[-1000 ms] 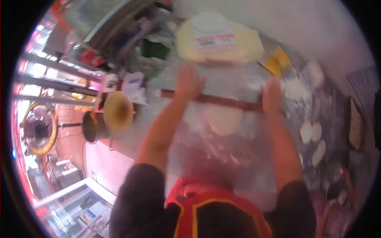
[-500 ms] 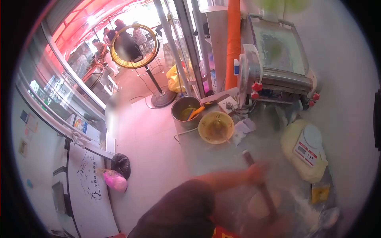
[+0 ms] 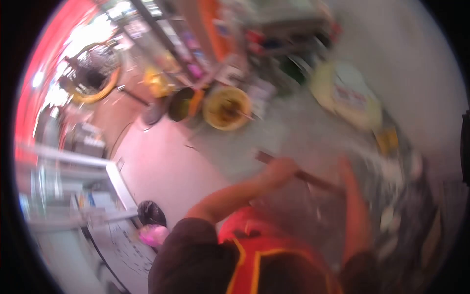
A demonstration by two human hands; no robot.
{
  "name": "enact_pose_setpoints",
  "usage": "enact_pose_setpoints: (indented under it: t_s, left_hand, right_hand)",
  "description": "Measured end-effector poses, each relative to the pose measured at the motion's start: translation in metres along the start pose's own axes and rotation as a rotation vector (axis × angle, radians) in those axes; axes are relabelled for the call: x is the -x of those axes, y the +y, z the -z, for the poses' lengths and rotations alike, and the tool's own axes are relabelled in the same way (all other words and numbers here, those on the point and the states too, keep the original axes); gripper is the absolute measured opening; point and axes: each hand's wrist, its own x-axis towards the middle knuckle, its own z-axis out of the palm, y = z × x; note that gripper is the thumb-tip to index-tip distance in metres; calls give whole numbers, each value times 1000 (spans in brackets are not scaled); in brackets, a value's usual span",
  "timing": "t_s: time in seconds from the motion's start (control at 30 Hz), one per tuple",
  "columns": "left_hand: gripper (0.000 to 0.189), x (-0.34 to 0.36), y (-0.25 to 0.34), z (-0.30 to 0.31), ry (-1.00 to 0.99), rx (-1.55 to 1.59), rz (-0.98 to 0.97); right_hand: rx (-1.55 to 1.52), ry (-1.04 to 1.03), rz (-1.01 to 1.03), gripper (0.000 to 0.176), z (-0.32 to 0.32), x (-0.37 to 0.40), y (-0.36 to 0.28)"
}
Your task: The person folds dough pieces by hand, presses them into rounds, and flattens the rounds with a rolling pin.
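Observation:
A brown wooden rolling pin lies slantwise low over the grey worktop, blurred by motion. My left hand is closed round it near its upper left end, which sticks out past the hand. At its lower right end is my right hand, smeared, with its fingers too blurred to read. Whatever lies under the pin is indistinct. White flour is scattered on the worktop to the right of my right hand.
A yellowish bowl of brown contents and a metal pot stand at the back left. Behind are a machine, a scale on a pale bag and a yellow packet. A fan stands beyond.
The view has turned and shifted, so the bowl and scale sit higher and further left. The pin lies closer to level. My right forearm and the red apron now show clearly.

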Motion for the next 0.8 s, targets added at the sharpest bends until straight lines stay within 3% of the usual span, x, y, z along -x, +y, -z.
enact_pose_setpoints:
  t_s: [0.03, 0.1, 0.17, 0.27, 0.33, 0.4, 0.43, 0.47, 0.5, 0.6, 0.7, 0.8]
  left_hand:
    - [17, 7, 19, 15, -173, -69, 117]
    - [18, 32, 40, 34, -90, -67, 89]
    - [23, 50, 45, 27, -126, -99, 143]
    - [28, 59, 42, 27, -228, -144, 171]
    - [30, 50, 41, 34, -169, -149, 120]
    - [31, 41, 40, 31, -89, -163, 94]
    - [31, 40, 39, 25, -43, -177, 95]
    - [32, 41, 39, 19, -4, -190, 97]
    - [39, 48, 40, 10, -115, -199, 154]
    - [55, 49, 42, -15, -93, -211, 188]
    - [62, -14, 17, -27, -180, -308, 174]
    - [60, -103, -2, -30, -140, -440, 132]
  right_hand:
    - [194, -117, 100, 37, -12, -8, -15]
    - [541, -252, 531, 30, -54, -27, -33]
    - [621, -165, 902, 28, -98, -21, -78]
    - [412, 46, 364, 29, -92, -3, -89]
    - [283, 90, 142, 25, -40, 36, -67]
    - [273, 177, -39, 33, -18, 90, -32]
    - [330, 176, -74, 34, -11, 132, -25]
    - [429, 338, 38, 34, -15, 173, -16]
    - [525, 502, 156, 36, -19, 205, -9]
    - [763, 517, 4, 46, -24, 241, -11]
    - [811, 531, -146, 53, -5, 191, -19]
    - [883, 714, -44, 54, 36, 106, 15]
